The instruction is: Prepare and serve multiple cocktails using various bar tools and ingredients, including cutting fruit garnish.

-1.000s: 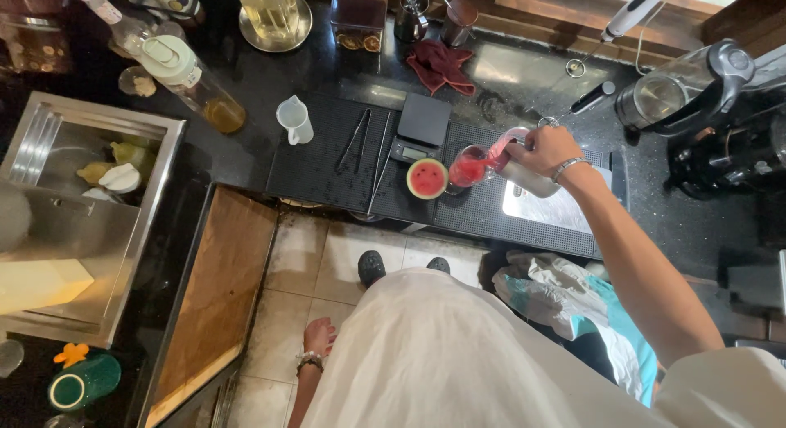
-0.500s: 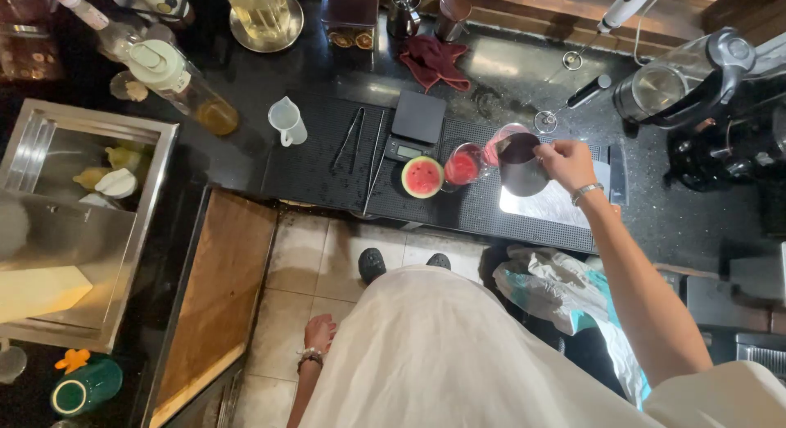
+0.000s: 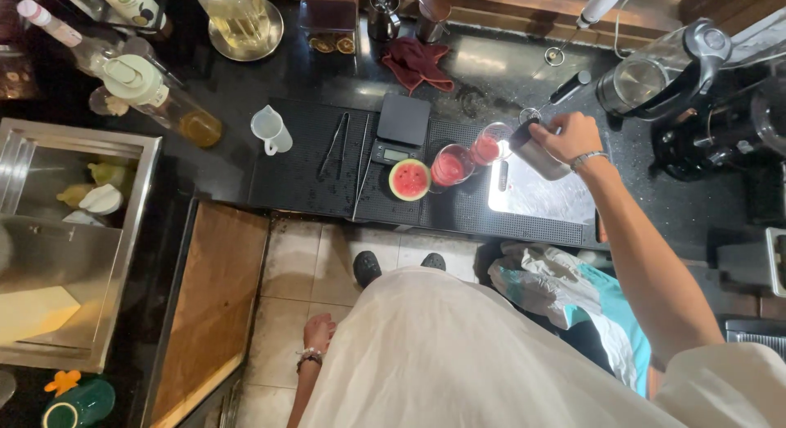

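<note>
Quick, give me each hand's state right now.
Left hand: hanging at the side, holding nothing.
Right hand: closed around a metal cup, tilted beside a glass of red juice.

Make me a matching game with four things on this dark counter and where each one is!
Things:
1. watermelon half
2. metal cup
3. small white jug
4. red cloth

Places:
A. at the back of the counter, crumpled
B. in the right hand
C. left of the tongs
D. just below the scale

Pairs: 1-D, 2-B, 3-C, 4-A
</note>
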